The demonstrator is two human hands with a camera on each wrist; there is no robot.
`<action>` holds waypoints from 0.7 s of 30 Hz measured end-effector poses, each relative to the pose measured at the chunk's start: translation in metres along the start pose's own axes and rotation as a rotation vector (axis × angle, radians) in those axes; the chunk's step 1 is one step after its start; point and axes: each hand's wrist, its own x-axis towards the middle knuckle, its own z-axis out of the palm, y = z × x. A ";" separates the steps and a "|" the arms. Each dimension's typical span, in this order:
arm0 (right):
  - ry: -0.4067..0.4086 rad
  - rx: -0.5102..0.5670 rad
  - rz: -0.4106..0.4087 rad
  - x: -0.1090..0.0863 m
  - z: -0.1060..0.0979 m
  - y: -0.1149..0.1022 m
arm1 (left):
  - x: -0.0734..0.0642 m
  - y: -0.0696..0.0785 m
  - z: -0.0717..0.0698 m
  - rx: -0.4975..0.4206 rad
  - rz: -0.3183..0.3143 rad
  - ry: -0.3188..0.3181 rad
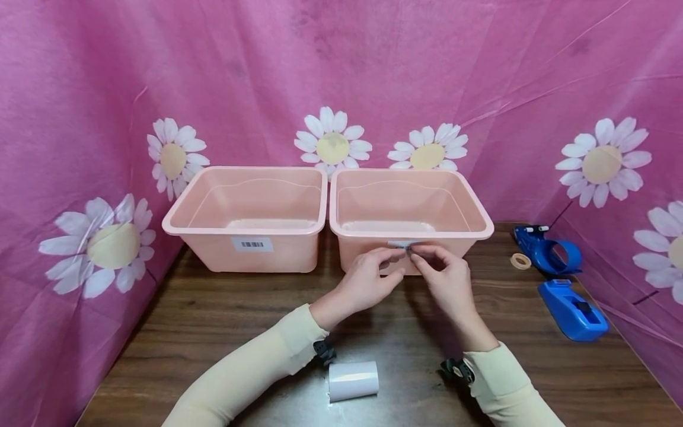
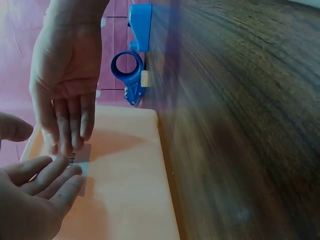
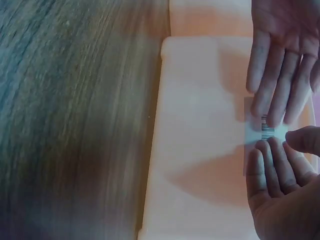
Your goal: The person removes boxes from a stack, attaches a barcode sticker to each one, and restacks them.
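A white barcode label (image 3: 251,132) lies on the front wall of the right pink plastic bin (image 1: 354,252). Both hands meet at this label, and their fingers cover part of it. In the head view my left hand (image 1: 370,276) comes in from the left and my right hand (image 1: 447,281) from the right. The wrist views show the fingers of both hands mostly straight, their tips at the label around the barcode. Whether any fingertip pinches the label's edge is hidden. The left pink bin (image 1: 203,252) beside it bears a similar barcode label (image 1: 252,244).
A white roll (image 1: 353,381) lies on the wooden table (image 1: 224,332) near the front. At the right are a blue tape gun (image 1: 549,252), a small tan tape roll (image 1: 520,261) and a blue tape dispenser (image 1: 573,311). A pink flowered cloth (image 1: 240,77) hangs behind and at both sides.
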 end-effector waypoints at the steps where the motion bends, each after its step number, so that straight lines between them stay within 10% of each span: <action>1: -0.014 0.024 0.002 0.000 0.000 0.000 | 0.001 -0.001 0.000 -0.012 -0.006 0.002; 11: 0.044 0.146 0.078 0.000 -0.015 0.004 | -0.007 -0.010 -0.011 -0.049 -0.053 0.045; 21: -0.073 0.167 0.044 0.003 -0.005 0.006 | 0.003 0.001 -0.002 -0.058 -0.021 -0.008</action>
